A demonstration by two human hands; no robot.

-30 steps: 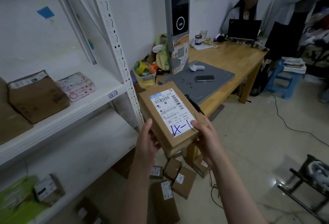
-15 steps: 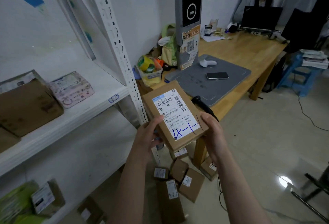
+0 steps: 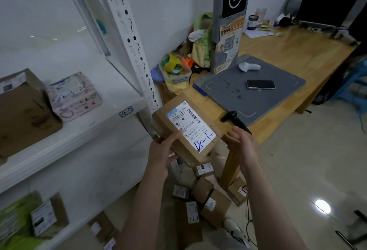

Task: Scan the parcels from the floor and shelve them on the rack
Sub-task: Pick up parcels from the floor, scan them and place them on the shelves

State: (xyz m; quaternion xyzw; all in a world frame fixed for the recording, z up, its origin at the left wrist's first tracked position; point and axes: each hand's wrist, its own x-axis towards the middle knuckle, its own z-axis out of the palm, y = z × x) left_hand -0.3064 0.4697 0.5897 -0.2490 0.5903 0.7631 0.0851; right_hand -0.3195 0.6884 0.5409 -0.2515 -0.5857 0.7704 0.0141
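Parcel [image 3: 184, 130] in air, just right of rack post [image 3: 135, 51], label up. Long axis runs away from person, far end leaning toward post.

Left hand [image 3: 160, 154] grips near-left edge, thumb on top.

Right hand [image 3: 244, 148] at near-right corner, fingers [image 3: 231, 146] loosely curved; grip or bare touch, cannot tell.

Shelf [image 3: 111, 99] lies left of post; left hand nearer it.

Against frame half a second earlier: parcel in same spot beside post; right hand eased back from right edge to corner.

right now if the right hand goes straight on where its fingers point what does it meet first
Likely the black handheld scanner on the table edge, just beyond the fingertips of the right hand. Depth is unclear; it could pass above it toward the grey pad.
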